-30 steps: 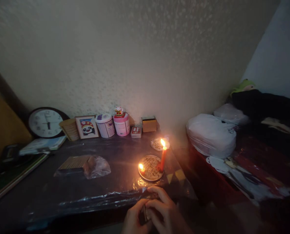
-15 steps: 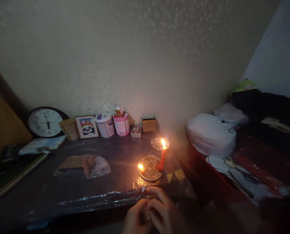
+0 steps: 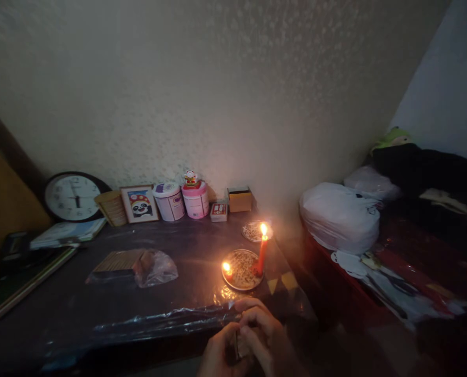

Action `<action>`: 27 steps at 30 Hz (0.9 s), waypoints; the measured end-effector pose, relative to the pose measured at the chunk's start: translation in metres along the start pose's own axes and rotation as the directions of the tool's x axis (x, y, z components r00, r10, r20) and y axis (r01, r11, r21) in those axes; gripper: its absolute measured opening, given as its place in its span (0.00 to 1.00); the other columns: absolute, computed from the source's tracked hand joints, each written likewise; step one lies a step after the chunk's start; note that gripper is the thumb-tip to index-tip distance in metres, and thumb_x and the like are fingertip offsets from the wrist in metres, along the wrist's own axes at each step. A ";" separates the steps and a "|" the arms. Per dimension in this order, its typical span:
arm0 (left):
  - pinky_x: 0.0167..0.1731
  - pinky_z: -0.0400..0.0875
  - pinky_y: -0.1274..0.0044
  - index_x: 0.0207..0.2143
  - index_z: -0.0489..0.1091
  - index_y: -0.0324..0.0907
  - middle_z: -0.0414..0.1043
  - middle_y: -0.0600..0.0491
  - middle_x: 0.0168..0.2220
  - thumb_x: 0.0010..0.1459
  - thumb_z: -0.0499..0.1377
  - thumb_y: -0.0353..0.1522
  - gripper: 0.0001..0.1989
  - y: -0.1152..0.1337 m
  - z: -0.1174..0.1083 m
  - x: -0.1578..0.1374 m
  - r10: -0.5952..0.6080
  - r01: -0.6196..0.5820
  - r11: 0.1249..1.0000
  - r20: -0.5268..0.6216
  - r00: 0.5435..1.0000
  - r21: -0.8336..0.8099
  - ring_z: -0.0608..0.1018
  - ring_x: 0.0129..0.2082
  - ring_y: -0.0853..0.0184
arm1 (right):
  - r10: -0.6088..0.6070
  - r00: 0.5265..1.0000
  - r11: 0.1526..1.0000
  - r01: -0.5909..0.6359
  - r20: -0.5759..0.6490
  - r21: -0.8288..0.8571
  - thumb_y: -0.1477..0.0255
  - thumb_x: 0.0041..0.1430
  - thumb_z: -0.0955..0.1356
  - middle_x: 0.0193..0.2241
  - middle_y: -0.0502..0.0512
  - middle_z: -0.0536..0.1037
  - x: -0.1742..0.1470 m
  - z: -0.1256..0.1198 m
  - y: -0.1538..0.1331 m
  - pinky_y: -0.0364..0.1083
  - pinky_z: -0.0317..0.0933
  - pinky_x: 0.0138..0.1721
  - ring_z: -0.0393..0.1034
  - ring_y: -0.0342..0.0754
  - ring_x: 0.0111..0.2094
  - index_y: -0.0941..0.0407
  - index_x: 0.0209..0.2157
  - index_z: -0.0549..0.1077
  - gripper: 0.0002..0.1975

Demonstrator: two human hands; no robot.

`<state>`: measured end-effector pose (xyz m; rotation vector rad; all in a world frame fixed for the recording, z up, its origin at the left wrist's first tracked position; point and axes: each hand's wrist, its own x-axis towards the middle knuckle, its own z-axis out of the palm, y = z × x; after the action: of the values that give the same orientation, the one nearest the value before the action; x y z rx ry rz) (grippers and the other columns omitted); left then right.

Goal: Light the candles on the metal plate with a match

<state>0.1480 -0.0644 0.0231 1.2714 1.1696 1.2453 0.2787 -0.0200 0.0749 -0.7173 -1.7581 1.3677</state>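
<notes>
A small, mostly hidden object (image 3: 237, 345) sits between fingers (image 3: 257, 316).

You work in dimness: the tall candle (image 3: 262, 257) flares warmly, plastic sheeting (image 3: 151, 319) glints, and your right hand (image 3: 267, 337) looks soft.

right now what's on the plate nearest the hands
On the plate: a tall lit candle at right, a short lit candle at left, small bits between. What lies under the bits is covered.
</notes>
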 end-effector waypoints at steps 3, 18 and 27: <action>0.33 0.67 0.74 0.38 0.72 0.39 0.76 0.52 0.32 0.43 0.62 0.24 0.16 -0.010 -0.005 0.002 -0.027 0.028 0.999 0.021 0.999 -0.021 0.75 0.32 0.62 | 0.072 0.981 0.989 -0.047 -0.180 0.141 0.69 0.59 0.66 0.34 0.52 0.75 0.007 -0.005 0.000 0.42 0.63 0.38 0.70 0.46 0.36 0.55 0.28 0.71 0.07; 0.28 0.68 0.77 0.38 0.74 0.39 0.79 0.51 0.28 0.43 0.70 0.30 0.17 -0.007 -0.015 0.005 -0.131 0.138 0.909 0.045 0.990 -0.394 0.78 0.27 0.67 | 0.437 0.820 0.725 -0.079 -0.369 0.684 0.64 0.36 0.80 0.27 0.48 0.79 0.017 -0.023 0.009 0.41 0.66 0.37 0.71 0.42 0.31 0.55 0.30 0.80 0.17; 0.31 0.70 0.75 0.39 0.72 0.39 0.80 0.50 0.30 0.43 0.69 0.27 0.18 -0.003 -0.015 0.004 -0.122 0.180 0.862 0.150 0.981 -0.473 0.80 0.29 0.64 | 0.472 0.811 0.696 -0.103 -0.345 0.710 0.64 0.36 0.80 0.24 0.49 0.78 0.020 -0.017 0.017 0.41 0.67 0.35 0.71 0.42 0.28 0.58 0.29 0.77 0.18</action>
<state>0.1331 -0.0596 0.0209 0.8435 0.7852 1.2302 0.2824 0.0094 0.0650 -0.8662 -0.6496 1.6900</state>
